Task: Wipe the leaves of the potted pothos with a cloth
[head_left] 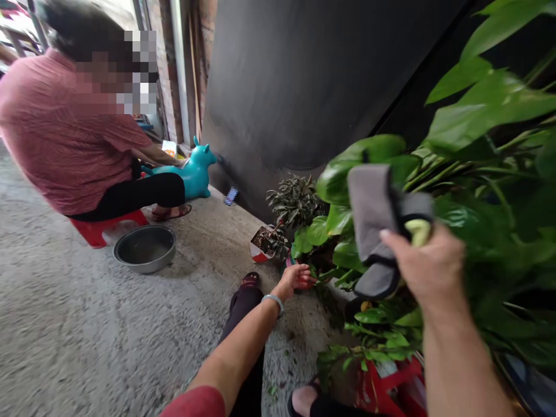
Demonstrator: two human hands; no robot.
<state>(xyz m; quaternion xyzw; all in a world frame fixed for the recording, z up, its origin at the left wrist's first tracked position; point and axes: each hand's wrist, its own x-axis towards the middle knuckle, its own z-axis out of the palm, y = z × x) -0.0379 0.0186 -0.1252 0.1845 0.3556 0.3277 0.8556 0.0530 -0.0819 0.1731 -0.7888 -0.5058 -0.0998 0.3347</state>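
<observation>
Grey black-edged cloth (370, 208) clamped in right hand (432, 266), held before broad green leaves (473, 113) | left hand (295, 279) held near potted shrub (295, 198), grip cannot be told | work seemingly under way; finished and remaining portions cannot be judged

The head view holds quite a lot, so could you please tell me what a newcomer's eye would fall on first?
Probably the bright turquoise toy animal, left of centre beside the seated person. Next comes the grey fabric item in the right hand, at right in front of big green leaves. The round basin on the concrete floor, at left, may follow.
</observation>
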